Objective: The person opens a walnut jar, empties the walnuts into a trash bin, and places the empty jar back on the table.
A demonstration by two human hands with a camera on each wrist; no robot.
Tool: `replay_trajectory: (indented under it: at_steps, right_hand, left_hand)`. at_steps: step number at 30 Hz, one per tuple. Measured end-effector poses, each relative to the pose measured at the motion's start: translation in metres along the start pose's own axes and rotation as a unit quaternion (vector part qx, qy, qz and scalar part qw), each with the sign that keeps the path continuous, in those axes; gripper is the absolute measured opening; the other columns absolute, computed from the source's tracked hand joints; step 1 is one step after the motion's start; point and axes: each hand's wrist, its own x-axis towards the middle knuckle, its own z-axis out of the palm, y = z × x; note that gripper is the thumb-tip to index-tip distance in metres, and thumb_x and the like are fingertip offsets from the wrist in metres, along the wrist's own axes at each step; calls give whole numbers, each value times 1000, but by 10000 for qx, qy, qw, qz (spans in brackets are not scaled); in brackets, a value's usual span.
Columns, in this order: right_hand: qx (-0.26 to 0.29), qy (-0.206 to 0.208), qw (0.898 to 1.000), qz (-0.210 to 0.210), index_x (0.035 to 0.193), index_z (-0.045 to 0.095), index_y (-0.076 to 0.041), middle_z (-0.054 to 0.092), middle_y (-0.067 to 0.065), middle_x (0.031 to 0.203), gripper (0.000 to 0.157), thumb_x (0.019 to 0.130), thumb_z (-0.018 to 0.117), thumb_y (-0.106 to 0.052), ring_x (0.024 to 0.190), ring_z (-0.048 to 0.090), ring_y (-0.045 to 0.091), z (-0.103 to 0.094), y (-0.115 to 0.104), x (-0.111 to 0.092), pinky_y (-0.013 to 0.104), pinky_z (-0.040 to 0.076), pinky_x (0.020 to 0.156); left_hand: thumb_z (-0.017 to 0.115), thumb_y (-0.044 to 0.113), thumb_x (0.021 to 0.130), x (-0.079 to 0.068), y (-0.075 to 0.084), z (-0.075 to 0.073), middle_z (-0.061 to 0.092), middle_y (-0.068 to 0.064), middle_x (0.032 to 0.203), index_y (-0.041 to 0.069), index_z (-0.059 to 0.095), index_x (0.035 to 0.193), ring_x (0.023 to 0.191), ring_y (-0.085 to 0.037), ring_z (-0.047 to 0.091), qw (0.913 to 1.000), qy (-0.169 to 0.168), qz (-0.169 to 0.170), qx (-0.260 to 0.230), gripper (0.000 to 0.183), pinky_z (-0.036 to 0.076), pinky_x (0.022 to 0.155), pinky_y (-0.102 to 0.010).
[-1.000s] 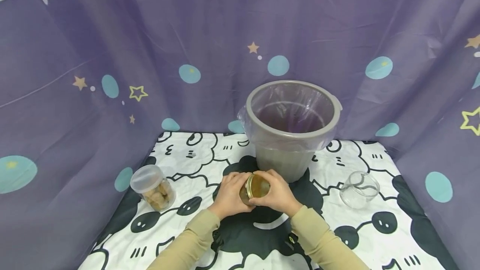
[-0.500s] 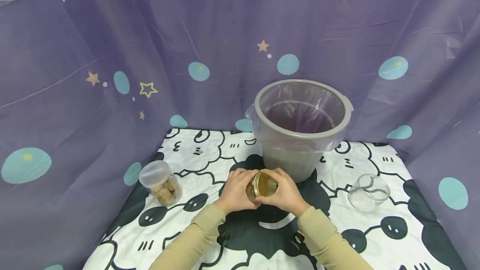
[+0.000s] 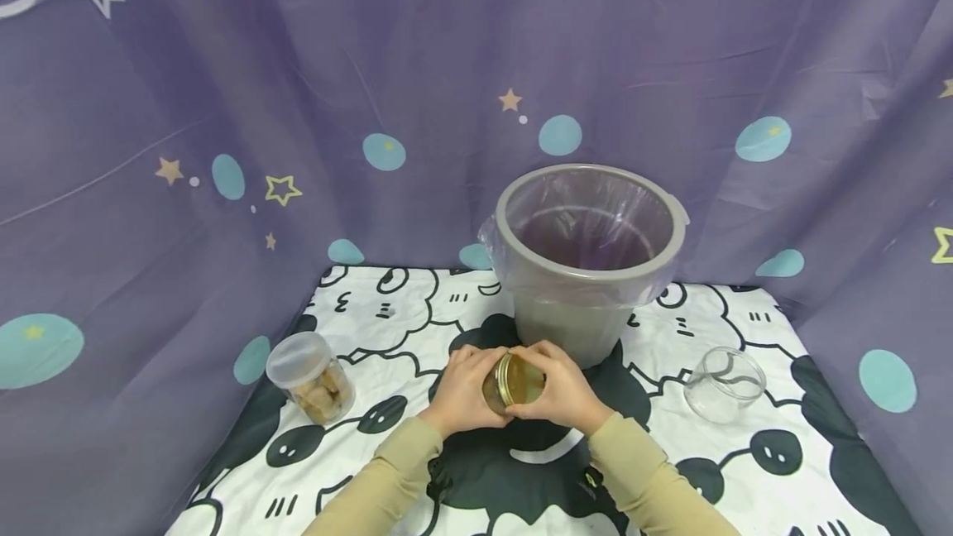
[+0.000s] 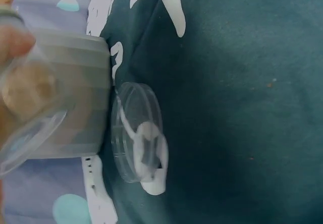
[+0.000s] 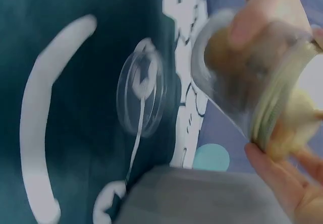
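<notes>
Purple curtain [image 3: 417,48] printed with stars and blue ovals fills the upper frame of the head view; below it, a black-and-white cartoon cloth [image 3: 759,482] covers the surface. Grey bin [image 3: 573,333] stands right of centre, near the curtain, mouth up, with a clear liner [image 3: 530,286] folded over its rim. Jar [image 3: 515,380] is at lower centre of the frame, in front of the bin, tilted sideways, held between both hands. Left hand [image 3: 467,394]: fingers and thumb curled round the glass body. Right hand [image 3: 560,387]: partly closed, fingers and thumb spread round the end with the gold band [image 3: 505,379]. Right wrist view shows brown contents through the glass, blurred; whether the gold end is capped, cannot tell. Tan sleeves [image 3: 405,457] enter from the bottom edge. Tub [image 3: 320,391], left of the hands and well apart from them, has a pale lid [image 3: 298,356] on and tan pieces inside. Clear cylinder [image 3: 725,385] sits at right of the frame. Both wrist views show a clear ring [image 5: 141,94] lying on dark cloth near the bin.
</notes>
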Motion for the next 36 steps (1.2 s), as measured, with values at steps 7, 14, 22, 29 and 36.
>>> replay_trajectory:
  at_steps: [7, 14, 22, 29, 36]
  right_hand:
    - [-465, -707, 9914, -994, 126, 58, -22, 55, 1, 122, 77, 55, 87, -33, 108, 50, 18, -6, 4, -1, 38, 52, 84]
    - [-399, -1010, 9773, -1817, 129, 55, -21, 47, 7, 135, 80, 57, 88, -20, 121, 44, 23, -9, 13, -1, 39, 51, 90]
    - [159, -1409, 9873, -723, 141, 41, -21, 36, 16, 143, 92, 62, 84, -38, 125, 44, 34, -11, 10, -2, 47, 48, 92]
    - [176, -1002, 9937, 472, 136, 46, -10, 56, 14, 118, 83, 69, 77, -47, 101, 58, 24, -6, 6, -2, 41, 51, 83]
    - [390, -749, 9900, 1133, 128, 54, -13, 61, 9, 108, 70, 70, 77, -44, 93, 59, 20, -1, 0, 1, 37, 50, 77]
  left_hand:
    - [85, 48, 50, -8, 0, 0, 62, 4, 109, 17, 46, 133, 92, -11, 49, 9952, -791, -336, -463, 96, 44, 88, -36]
    - [86, 47, 52, -6, 1, -4, 61, 5, 109, 17, 43, 136, 96, -11, 48, 9904, -1147, -501, -583, 99, 41, 93, -37]
    - [85, 47, 53, -8, 0, -4, 62, 3, 113, 17, 42, 136, 95, -15, 53, 9907, -1155, -583, -432, 98, 44, 87, -40]
    - [84, 50, 52, -7, 5, 3, 62, 2, 118, 14, 46, 133, 99, -17, 55, 9955, -741, -570, 163, 96, 45, 85, -39]
    - [83, 51, 53, -7, 11, 3, 59, 1, 121, 16, 45, 134, 103, -18, 53, 9939, -655, -686, 561, 96, 44, 86, -39]
